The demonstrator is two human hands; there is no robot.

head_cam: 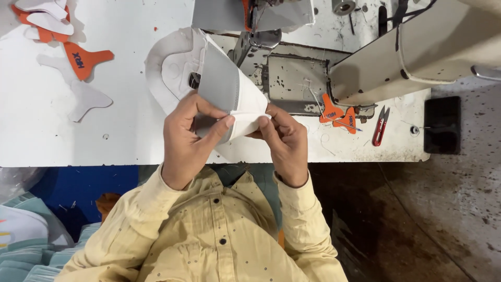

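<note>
Pinch the white and grey fabric piece (235,102) firmly with your left hand (189,137) and right hand (284,140); keep its edges even, just before the sewing machine (365,62).

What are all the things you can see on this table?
White and grey fabric shoe-upper piece: one, held at the table's near edge.
Beige sewing machine: one, upper right.
Orange cut-out fabric tabs: several, far left; two more by the machine.
White cut-out fabric shapes: a few, far left.
Red thread snips: one, right.
White worktable: one.
Pale yellow shirt: one, below.
Left hand: pinches the piece's lower edge.
Right hand: pinches the same edge.
</note>
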